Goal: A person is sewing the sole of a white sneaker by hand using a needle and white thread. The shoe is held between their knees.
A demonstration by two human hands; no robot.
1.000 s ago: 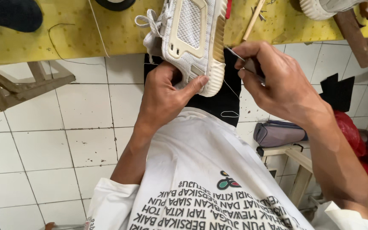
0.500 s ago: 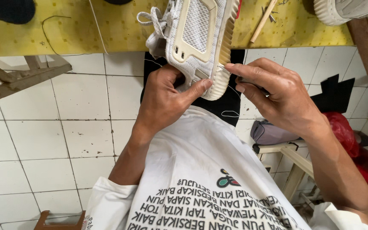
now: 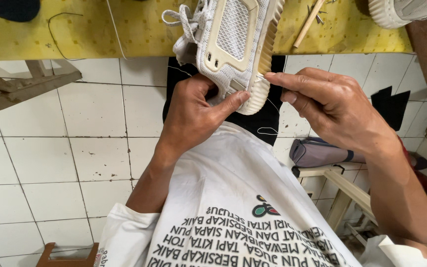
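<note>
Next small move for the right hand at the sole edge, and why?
Probably draw the thread outward until snug: the right hand pinches at the sole edge of the shoe, slack thread loops below, and the left hand steadies it.

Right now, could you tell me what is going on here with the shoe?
A person holds a white mesh sneaker upside down over their lap. The left hand grips its heel end, thumb pressed on the side. The right hand pinches at the cream sole edge, where a thin thread seems to run out and hang down. Any needle is too small to see. A wooden stick lies on the yellow table beyond.
</note>
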